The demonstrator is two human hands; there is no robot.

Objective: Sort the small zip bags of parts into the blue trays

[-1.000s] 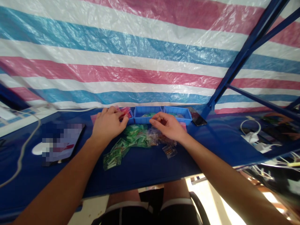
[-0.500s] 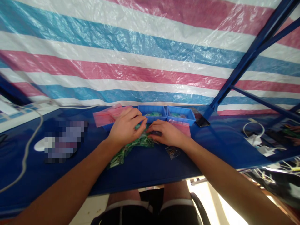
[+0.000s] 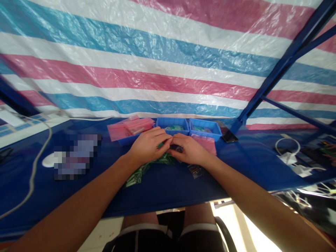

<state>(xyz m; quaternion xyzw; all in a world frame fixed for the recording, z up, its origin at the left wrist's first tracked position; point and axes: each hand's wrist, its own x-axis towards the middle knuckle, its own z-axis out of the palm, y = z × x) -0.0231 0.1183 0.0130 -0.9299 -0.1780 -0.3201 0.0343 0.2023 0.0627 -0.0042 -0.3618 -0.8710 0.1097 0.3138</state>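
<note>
My left hand (image 3: 147, 146) and my right hand (image 3: 189, 150) meet fingertip to fingertip over a heap of small green packets (image 3: 139, 171) on the blue table (image 3: 170, 185). Both hands have their fingers curled and pinched together on a small dark item (image 3: 176, 148) that I cannot make out. A small clear packet (image 3: 195, 170) lies just under my right wrist. Pink zip bags (image 3: 207, 143) lie to the right of my right hand.
Three blue trays stand at the back: one with pink bags (image 3: 131, 126), a middle one (image 3: 172, 123), a right one (image 3: 203, 125). A dark phone (image 3: 229, 135) lies right of them. A white cable (image 3: 31, 175) runs at left; a white charger (image 3: 294, 164) sits at right.
My left hand came from the pink bags at the back left down to the packet heap. My right hand dropped onto the heap, and the two hands closed together.
</note>
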